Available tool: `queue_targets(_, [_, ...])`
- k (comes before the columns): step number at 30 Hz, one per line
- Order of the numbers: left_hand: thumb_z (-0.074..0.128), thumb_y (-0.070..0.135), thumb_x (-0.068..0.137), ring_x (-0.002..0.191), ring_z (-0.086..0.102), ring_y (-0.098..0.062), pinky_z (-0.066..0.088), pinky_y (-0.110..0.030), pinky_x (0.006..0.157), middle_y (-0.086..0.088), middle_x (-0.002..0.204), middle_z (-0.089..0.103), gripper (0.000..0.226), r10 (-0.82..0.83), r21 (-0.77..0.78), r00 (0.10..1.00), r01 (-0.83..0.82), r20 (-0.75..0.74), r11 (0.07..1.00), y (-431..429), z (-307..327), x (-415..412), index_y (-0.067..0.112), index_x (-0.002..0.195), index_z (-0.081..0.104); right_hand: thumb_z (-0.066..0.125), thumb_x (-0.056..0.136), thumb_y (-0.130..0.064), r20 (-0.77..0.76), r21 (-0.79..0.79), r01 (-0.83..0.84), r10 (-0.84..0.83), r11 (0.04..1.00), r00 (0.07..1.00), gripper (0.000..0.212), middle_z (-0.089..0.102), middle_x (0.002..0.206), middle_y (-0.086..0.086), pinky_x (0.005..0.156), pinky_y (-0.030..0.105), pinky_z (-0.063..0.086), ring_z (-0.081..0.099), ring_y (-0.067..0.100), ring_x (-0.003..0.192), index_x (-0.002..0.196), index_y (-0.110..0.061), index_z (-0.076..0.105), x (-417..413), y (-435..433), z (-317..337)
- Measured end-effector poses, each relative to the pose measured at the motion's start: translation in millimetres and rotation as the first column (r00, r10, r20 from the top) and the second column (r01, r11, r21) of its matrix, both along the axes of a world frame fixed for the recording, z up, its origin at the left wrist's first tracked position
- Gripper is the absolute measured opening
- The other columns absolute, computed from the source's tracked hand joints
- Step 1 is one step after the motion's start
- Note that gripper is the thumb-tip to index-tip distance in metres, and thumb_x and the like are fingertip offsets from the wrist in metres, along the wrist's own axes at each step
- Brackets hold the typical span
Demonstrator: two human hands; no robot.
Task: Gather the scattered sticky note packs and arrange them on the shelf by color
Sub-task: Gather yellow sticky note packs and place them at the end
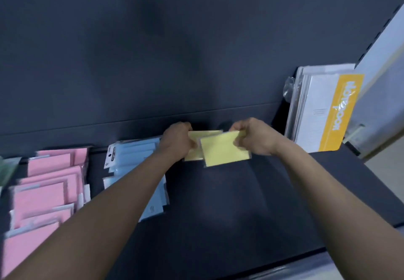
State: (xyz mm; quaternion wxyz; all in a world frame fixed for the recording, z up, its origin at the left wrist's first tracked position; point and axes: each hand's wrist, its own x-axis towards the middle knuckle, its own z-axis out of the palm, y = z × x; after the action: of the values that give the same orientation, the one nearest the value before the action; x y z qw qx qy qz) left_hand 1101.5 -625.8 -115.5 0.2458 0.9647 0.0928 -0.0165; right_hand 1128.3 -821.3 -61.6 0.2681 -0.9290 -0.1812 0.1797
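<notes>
Obs.: Both hands are at the far edge of the shelf (240, 203), just right of the blue stack (135, 159), close against the back panel (196, 61).

- Left hand (178, 142): fingers curled on the left edge of the rear yellow pack (205, 134). The hand lies between this pack and the blue stack, touching or nearly touching the stack; blur prevents telling which.
- Right hand (255, 137): pinches the upper right corner of the front yellow pack (225, 151), on the side away from the blue stack.
- The front pack overlaps the rear one and is slightly rotated against it. Both are nearly square, with their wider side running roughly parallel to the back panel. Whether they rest on the shelf or are held just above it cannot be told.
- Pink packs (43, 192) sit beyond the blue stack, on its left. White packets (314, 113) stand upright well to the right of the blue stack.

Judgement: the yellow group is being started right of the blue stack, on the bare shelf there. The next move turns on squaring the front pack over the rear one. The right hand has the free corner, so it is better placed to turn the pack while the left steadies.
</notes>
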Motion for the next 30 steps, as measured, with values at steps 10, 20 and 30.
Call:
queue_targets(10, [0.049, -0.004, 0.085, 0.080, 0.056, -0.025, 0.047, -0.034, 0.065, -0.013, 0.092, 0.060, 0.020, -0.008, 0.175, 0.998, -0.004, 0.063, 0.985, 6, 1, -3, 0.004, 0.098, 0.061, 0.063, 0.087, -0.010, 0.067, -0.153, -0.071, 0.082, 0.986, 0.994, 0.035, 0.060, 0.106, 0.008, 0.077, 0.027, 0.046, 0.059, 0.025, 0.094, 0.121, -0.016, 0.061, 8, 26, -29])
queue_targets(20, [0.049, 0.006, 0.090, 0.091, 0.058, -0.030, 0.050, -0.039, 0.075, -0.011, 0.102, 0.062, 0.017, 0.018, 0.162, 0.948, -0.073, 0.319, 0.984, 16, 36, -38, 0.007, 0.104, 0.059, 0.059, 0.089, -0.015, 0.376, -0.351, 0.083, 0.059, 0.933, 0.925, 0.028, 0.061, 0.116, 0.016, 0.074, 0.032, 0.041, 0.057, 0.036, 0.106, 0.114, -0.005, 0.054, 7, 54, -20])
queue_targets(30, [0.062, 0.006, 0.082, 0.087, 0.058, -0.037, 0.045, -0.041, 0.071, -0.015, 0.093, 0.062, 0.020, -0.018, 0.379, 0.813, -0.252, 0.582, 0.890, 76, 108, -162, 0.004, 0.101, 0.063, 0.060, 0.091, -0.029, 0.612, -0.278, -0.267, 0.384, 0.923, 0.691, 0.034, 0.057, 0.118, 0.011, 0.090, 0.039, 0.037, 0.047, 0.031, 0.112, 0.119, -0.010, 0.056, -77, 136, 78])
